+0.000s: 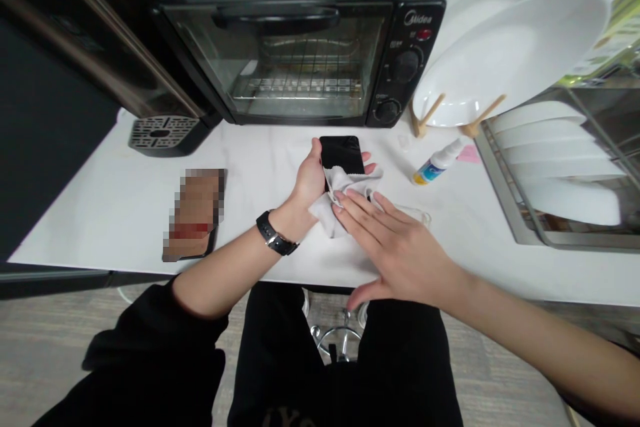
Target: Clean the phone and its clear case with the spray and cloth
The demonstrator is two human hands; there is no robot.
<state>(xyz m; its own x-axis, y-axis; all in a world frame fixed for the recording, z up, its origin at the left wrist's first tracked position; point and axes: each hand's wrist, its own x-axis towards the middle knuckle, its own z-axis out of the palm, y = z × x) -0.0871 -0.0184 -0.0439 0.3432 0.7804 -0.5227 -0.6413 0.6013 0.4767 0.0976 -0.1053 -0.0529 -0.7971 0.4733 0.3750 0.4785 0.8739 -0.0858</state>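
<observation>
My left hand point(307, 180) cradles a black smartphone point(343, 152), with the thumb along its left edge and fingertips showing past its right edge. A light grey cloth point(331, 217) covers the phone's lower part. My right hand point(400, 247) lies flat on that cloth, fingers stretched out and thumb spread away, pressing it against the phone. To the right on the counter stands a small spray bottle point(436, 163) with a blue and yellow label, tilted in view.
A toaster oven point(300, 60) stands behind my hands. On the white counter point(270, 153) at left lies a blurred, phone-shaped object point(195, 213), near a drip tray point(163, 132). White plates point(510, 53) lean in a wooden rack at right, beside a metal-framed dish basin point(530, 227).
</observation>
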